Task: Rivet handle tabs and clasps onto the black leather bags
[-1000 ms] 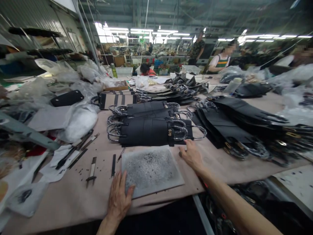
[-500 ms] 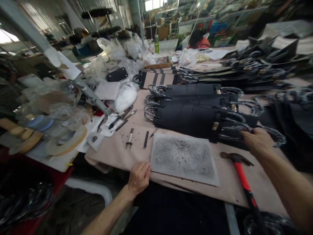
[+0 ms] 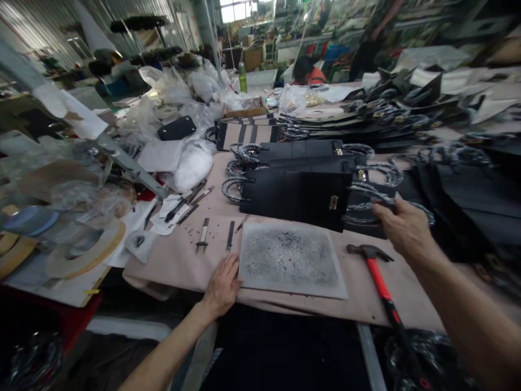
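1. Right hand (image 3: 402, 222) curls at the wrapped handles (image 3: 362, 208) of the front black bag (image 3: 293, 198); cannot tell if clamped.
2. Left hand (image 3: 222, 285) lies open, beside the board (image 3: 288, 260) on the desk (image 3: 175, 263).
3. Handling the bag seems underway; shifting it calls for a secure grip.

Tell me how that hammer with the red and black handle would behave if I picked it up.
The hammer should feel stiff, as its handle looks straight and solid. It's probably heavy toward the head, which looks like metal. Pushed toward you, it might tip off the table, since the handle's end already hangs past the edge.
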A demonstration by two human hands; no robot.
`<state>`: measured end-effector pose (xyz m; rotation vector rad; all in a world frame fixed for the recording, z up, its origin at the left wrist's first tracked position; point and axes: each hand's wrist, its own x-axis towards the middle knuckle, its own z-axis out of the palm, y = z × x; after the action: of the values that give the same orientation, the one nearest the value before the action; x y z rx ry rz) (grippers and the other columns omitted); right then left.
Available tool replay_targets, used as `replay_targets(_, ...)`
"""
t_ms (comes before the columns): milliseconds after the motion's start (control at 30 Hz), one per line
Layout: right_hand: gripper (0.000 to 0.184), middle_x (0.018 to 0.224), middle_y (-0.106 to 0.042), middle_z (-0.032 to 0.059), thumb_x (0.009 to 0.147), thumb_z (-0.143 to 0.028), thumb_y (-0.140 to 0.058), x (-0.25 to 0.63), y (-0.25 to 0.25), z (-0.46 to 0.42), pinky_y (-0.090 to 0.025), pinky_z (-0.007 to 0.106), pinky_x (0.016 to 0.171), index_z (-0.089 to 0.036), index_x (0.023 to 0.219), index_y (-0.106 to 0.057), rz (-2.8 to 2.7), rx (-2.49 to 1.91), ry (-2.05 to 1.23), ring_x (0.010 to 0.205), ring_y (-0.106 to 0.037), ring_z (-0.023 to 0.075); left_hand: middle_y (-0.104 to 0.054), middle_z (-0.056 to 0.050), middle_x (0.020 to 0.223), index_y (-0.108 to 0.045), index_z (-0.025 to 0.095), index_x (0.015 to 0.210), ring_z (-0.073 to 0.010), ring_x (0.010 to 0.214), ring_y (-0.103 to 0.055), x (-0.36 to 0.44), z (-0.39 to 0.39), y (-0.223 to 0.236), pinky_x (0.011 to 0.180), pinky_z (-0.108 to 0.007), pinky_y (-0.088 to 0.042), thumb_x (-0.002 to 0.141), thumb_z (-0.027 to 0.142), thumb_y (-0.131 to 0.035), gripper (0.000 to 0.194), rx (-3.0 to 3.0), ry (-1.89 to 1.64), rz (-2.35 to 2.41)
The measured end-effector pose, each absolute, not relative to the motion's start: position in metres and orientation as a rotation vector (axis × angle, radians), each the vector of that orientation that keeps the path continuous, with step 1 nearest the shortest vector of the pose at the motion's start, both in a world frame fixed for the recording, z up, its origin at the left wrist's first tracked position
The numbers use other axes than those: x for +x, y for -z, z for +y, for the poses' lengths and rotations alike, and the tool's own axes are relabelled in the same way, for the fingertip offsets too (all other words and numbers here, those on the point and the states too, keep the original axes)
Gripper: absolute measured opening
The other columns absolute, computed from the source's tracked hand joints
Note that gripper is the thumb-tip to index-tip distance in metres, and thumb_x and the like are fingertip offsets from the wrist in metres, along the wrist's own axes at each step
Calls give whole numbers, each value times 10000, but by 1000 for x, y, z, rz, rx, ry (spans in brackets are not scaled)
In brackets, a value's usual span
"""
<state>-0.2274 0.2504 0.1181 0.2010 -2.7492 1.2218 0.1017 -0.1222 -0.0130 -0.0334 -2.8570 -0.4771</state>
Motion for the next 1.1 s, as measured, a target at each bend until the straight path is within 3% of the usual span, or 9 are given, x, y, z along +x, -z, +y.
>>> replay_targets(100, 202, 698, -549, 23, 845, -417, -566, -226, -136, 232, -330, 361, 685, -236, 755, -562, -2664, 81, -1174, 709, -474, 197, -531, -183, 1550, -515, 98, 1486, -311, 1453, -503, 142, -120, 13, 1176, -502, -491, 1019, 239, -484, 489, -217, 328, -2808)
replay_targets(200, 228, 628, -526, 3, 818, -421, -571, -227, -148, 219, -338, 326, 621, -232, 693, -542, -2647, 45, -1263, 651, -472, 175, -674, -123, 1403, -653, 153, 1312, -263, 1338, -620, 164, -117, 11, 1140, -415, -532, 999, 208, -544, 336, -257, 333, -2664)
replay_targets(300, 237, 586, -517, -18, 783, -437, -579, -219, -151, 213, -363, 286, 538, -227, 682, -536, -2622, -5, -1421, 576, -477, 154, -780, -50, 1166, -729, 215, 1049, -211, 1135, -733, 169, -107, 5, 1124, -364, -541, 965, 142, -580, 186, -166, 490, -2524)
replay_targets(433, 256, 654, -579, -12, 780, -469, -591, -179, -148, 217, -443, 263, 472, -215, 764, -560, -2565, -67, -1630, 537, -525, 139, -798, -39, 1026, -759, 234, 985, -195, 956, -772, 149, -78, -11, 936, -282, -617, 962, 219, -616, 146, 173, 880, -2406)
replay_targets(600, 328, 665, -576, -27, 719, -491, -699, -113, -129, 233, -468, 214, 435, -201, 831, -594, -2365, -310, -1936, 556, -528, 117, -786, -93, 930, -770, 195, 928, -270, 917, -760, 98, -30, -34, 856, -367, -617, 933, 443, -640, 280, 701, 1769, -2377)
replay_targets(700, 406, 650, -574, -30, 587, -462, -796, -74, -108, 238, -472, 206, 406, -186, 822, -614, -2223, -573, -2159, 555, -509, 112, -770, -134, 982, -718, 149, 1025, -266, 899, -766, 69, -5, -42, 801, -355, -616, 900, 549, -678, 421, 985, 2442, -1931)
replay_targets(767, 441, 641, -576, -28, 546, -458, -820, -49, -94, 239, -474, 215, 395, -179, 821, -618, -2183, -684, -2254, 541, -497, 110, -753, -153, 1019, -669, 138, 1071, -258, 896, -765, 53, 7, -46, 746, -329, -610, 878, 562, -724, 469, 1057, 2698, -1589)
replay_targets(933, 487, 661, -590, -25, 499, -399, -860, -4, -72, 236, -499, 220, 417, -173, 872, -643, -2056, -920, -2386, 602, -534, 128, -727, -125, 874, -607, 130, 919, -214, 756, -739, 31, 15, -50, 688, -298, -590, 778, 495, -859, 465, 1052, 2870, -1229)
replay_targets(1100, 509, 690, -587, -25, 481, -352, -896, 14, -73, 238, -516, 248, 442, -168, 893, -662, -1984, -1050, -2555, 626, -527, 133, -760, -98, 917, -621, 150, 934, -197, 742, -728, 29, 9, -49, 701, -310, -584, 647, 487, -934, 542, 969, 2791, -1170)
